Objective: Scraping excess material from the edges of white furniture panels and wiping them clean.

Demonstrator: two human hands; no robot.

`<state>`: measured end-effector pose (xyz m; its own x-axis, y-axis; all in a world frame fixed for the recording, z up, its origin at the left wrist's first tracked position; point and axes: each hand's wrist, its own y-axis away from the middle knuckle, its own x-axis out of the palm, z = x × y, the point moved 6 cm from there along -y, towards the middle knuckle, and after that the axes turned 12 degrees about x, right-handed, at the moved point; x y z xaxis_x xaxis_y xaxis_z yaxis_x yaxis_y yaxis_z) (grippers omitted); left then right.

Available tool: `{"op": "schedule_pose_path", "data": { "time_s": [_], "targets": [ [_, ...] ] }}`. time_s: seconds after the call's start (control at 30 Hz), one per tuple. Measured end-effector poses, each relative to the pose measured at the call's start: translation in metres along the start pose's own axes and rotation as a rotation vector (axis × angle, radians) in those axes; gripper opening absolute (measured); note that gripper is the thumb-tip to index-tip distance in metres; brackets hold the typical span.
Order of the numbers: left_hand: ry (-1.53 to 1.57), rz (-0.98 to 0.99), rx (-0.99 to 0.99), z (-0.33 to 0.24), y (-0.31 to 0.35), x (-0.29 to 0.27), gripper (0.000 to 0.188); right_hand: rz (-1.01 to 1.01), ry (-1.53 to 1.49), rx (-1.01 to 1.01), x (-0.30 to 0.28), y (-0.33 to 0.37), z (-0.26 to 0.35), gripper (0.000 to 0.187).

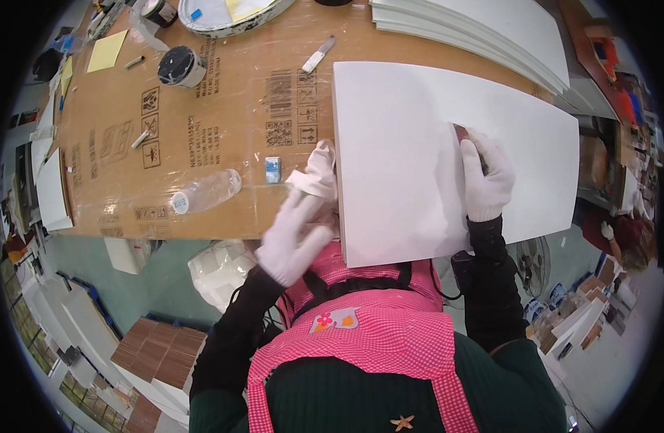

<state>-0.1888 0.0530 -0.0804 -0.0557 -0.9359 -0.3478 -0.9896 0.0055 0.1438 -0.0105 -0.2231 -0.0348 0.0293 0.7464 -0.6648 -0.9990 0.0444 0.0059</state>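
A large white panel [397, 166] lies flat on the cardboard-covered table, its near edge reaching past the table toward my apron. My right hand [488, 177], in a white glove, is closed on a reddish-brown sanding block [460, 133], mostly hidden under the fingers, and presses it on the panel's face. Beside the panel's left edge, my left hand [294, 239], also gloved, grips a crumpled white cloth [317, 175]. Its fingertips are partly covered by the cloth.
Left on the table are a clear plastic bottle [209, 192], a small blue-and-white box [273, 169], a black-lidded tub [182, 67] and a putty knife [319, 55]. A stack of white panels [476, 32] stands at the far right; a round tray [227, 18] is at the back.
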Motion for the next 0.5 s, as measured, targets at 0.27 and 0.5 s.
{"op": "schedule_pose_path", "data": {
  "time_s": [0.27, 0.5],
  "targets": [
    [-0.252, -0.81, -0.121, 0.104, 0.076, -0.097, 0.108, -0.197, -0.166, 0.182, -0.018, 0.011, -0.022, 0.028],
    [0.038, -0.762, 0.172, 0.133, -0.001, -0.135, 0.051, -0.208, -0.379, 0.332, -0.031, 0.015, -0.025, 0.03]
  ]
}}
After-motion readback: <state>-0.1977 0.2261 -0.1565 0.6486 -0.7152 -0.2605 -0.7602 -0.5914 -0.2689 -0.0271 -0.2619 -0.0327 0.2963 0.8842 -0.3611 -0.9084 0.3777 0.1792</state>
